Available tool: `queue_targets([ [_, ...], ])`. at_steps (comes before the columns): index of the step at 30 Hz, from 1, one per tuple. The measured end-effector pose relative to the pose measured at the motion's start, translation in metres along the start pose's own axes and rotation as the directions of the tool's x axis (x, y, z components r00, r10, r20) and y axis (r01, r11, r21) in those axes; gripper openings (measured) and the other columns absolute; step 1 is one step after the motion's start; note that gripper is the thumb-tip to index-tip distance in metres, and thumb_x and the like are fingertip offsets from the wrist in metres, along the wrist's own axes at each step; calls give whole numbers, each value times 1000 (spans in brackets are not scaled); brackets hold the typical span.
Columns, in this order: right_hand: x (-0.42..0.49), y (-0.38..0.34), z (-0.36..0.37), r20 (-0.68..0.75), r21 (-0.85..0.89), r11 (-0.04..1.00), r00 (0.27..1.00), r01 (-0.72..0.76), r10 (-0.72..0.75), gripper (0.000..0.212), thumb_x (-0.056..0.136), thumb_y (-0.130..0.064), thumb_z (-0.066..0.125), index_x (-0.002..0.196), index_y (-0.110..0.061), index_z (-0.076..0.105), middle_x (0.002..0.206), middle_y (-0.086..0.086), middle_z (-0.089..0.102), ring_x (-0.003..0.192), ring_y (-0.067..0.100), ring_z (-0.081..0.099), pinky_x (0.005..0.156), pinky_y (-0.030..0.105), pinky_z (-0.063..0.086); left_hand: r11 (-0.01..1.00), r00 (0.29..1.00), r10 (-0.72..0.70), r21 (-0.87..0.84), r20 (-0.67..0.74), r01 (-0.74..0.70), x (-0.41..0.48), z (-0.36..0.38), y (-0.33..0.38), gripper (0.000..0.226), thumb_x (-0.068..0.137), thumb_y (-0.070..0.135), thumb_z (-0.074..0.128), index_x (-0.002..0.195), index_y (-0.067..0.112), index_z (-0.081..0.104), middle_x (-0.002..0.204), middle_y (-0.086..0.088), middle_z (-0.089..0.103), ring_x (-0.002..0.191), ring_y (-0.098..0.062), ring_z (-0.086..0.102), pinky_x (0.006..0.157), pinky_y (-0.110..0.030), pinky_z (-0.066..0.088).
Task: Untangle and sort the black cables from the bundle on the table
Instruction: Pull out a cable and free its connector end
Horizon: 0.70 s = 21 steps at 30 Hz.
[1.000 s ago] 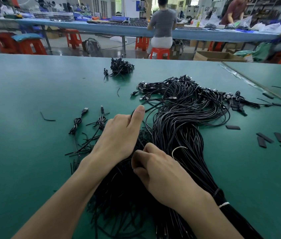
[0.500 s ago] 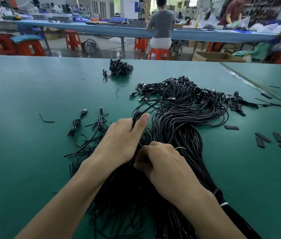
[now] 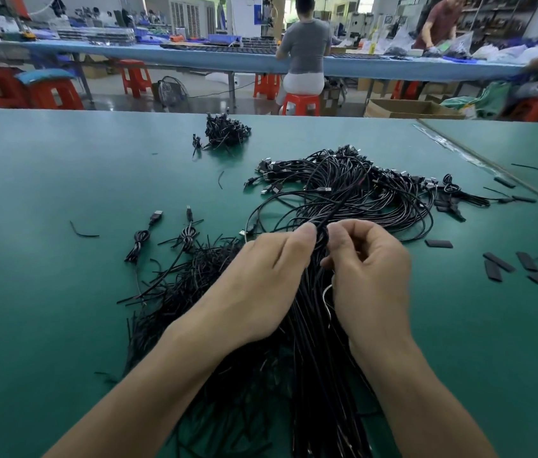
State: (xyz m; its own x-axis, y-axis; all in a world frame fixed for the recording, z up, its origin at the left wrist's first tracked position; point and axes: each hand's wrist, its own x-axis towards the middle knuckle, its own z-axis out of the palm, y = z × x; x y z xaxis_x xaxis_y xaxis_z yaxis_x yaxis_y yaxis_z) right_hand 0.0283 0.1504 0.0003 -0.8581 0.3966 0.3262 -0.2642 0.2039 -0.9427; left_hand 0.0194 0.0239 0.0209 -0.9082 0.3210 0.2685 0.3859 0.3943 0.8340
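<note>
left hand [image 3: 261, 276], right hand [image 3: 370, 269] pinch strands of bundle [image 3: 360, 193]; tied cables [image 3: 142, 239] beside it, black strips [image 3: 499, 262] by right edge of green desk [image 3: 46, 325].

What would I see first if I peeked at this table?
A big messy heap of black cables fills the middle of the green table. Right in front, the left hand and the right hand pinch a few strands together at its near side. A smaller pile sits farther back.
</note>
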Motion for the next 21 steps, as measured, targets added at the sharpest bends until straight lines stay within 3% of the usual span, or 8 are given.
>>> queue_targets([
  [4, -7, -6, 7, 98, 58, 998, 995, 24, -30, 17, 97, -23, 56, 81, -23, 63, 64, -13, 64, 52, -1, 50, 53, 21, 41, 991, 999, -28, -134, -40, 23, -1, -1, 4, 42, 96, 50, 32, 62, 27, 45, 47, 13, 39, 42, -2, 34, 46, -19, 28],
  [6, -9, -10, 7, 116, 45, 996, 990, 71, -76, 18, 97, -22, 58, 81, -24, 63, 64, -16, 62, 54, -2, 49, 52, 21, 42, 982, 992, -89, -173, -85, 73, 0, -1, 2, 37, 93, 51, 32, 67, 28, 45, 48, 14, 41, 40, -3, 36, 49, -26, 29],
  [10, -10, -18, 4, 241, 28, 997, 967, 76, -80, 17, 97, -18, 61, 81, -22, 65, 62, -13, 60, 54, 4, 45, 49, 32, 40, 926, 981, -146, -367, -131, 89, 3, -5, 1, 24, 93, 47, 36, 79, 30, 46, 49, 15, 41, 38, -3, 35, 37, -22, 32],
  [12, -11, -22, 4, 334, 20, 997, 939, 78, -80, 18, 98, -16, 60, 81, -21, 65, 64, -11, 62, 55, 5, 48, 49, 34, 41, 931, 975, -112, -365, -194, 34, 3, -5, 2, 29, 100, 42, 35, 81, 28, 51, 48, 19, 44, 39, 0, 39, 37, -15, 33],
  [14, -13, -26, 3, 377, -27, 985, 915, 169, -146, 16, 97, -14, 61, 83, -21, 65, 74, -11, 66, 64, 0, 56, 57, 23, 45, 962, 963, -87, -272, -254, 15, 5, -5, 0, 39, 105, 41, 36, 76, 22, 54, 47, 17, 43, 41, -1, 37, 43, -16, 31],
  [16, -12, -28, -1, 392, -186, 912, 879, 364, -271, 13, 95, -15, 62, 85, -22, 63, 84, -12, 62, 77, 4, 57, 68, 16, 44, 974, 961, -99, -222, -258, 41, 6, -5, -3, 45, 107, 37, 38, 65, 21, 47, 46, 13, 37, 43, -7, 32, 46, -27, 27],
  [17, -11, -30, -4, 406, -274, 842, 849, 465, -338, 10, 95, -16, 62, 87, -22, 62, 87, -12, 59, 81, 6, 55, 71, 19, 44, 970, 965, -125, -233, -231, 70, 6, -5, -4, 47, 106, 36, 40, 61, 22, 43, 47, 11, 33, 43, -9, 28, 46, -29, 25],
  [21, -4, -33, -13, 482, -394, 600, 712, 696, -511, 5, 96, -19, 60, 93, -16, 62, 96, -6, 53, 93, 14, 45, 84, 23, 39, 937, 982, -189, -297, 15, 185, 2, -7, -5, 55, 104, 28, 35, 49, 23, 41, 48, 8, 26, 41, -10, 19, 43, -21, 18],
])
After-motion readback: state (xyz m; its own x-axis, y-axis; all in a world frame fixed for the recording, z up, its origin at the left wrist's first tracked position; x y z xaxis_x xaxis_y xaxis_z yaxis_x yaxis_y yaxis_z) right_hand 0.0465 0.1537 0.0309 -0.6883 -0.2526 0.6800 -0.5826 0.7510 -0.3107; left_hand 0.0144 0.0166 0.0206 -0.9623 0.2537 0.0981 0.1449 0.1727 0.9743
